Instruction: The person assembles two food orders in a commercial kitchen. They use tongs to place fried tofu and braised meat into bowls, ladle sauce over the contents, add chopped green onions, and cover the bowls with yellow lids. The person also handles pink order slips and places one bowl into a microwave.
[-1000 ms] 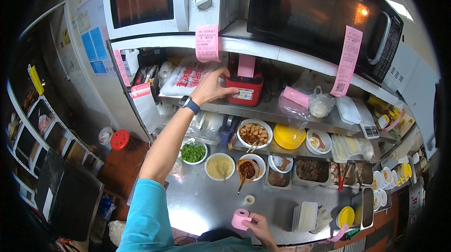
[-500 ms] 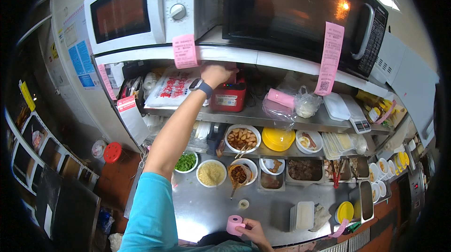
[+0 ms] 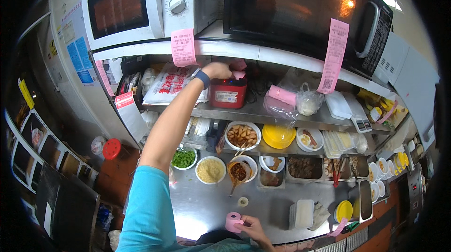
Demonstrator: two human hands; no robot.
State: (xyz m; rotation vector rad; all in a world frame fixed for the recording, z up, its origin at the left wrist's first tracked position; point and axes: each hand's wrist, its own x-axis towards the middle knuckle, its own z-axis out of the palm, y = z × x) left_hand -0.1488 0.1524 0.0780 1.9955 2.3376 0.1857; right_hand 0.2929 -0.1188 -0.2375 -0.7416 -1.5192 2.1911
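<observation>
Two hands; left hand [image 3: 217,70] over the red printer [image 3: 228,96], fingers partly hidden, grip cannot be told; right hand [image 3: 253,228] below the printer, fingers closed on a pink paper roll [image 3: 230,225], presumably for readiness; white bags [image 3: 165,83] left of it, seemingly stocked there.

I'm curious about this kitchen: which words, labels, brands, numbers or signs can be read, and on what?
I won't copy wording, but writing shows here:
Hanging pink slips: dark print, mostly too small.
White package: large red characters.
Red box: pale label, too small to read.
Blue wall sheets: too small to read.
</observation>
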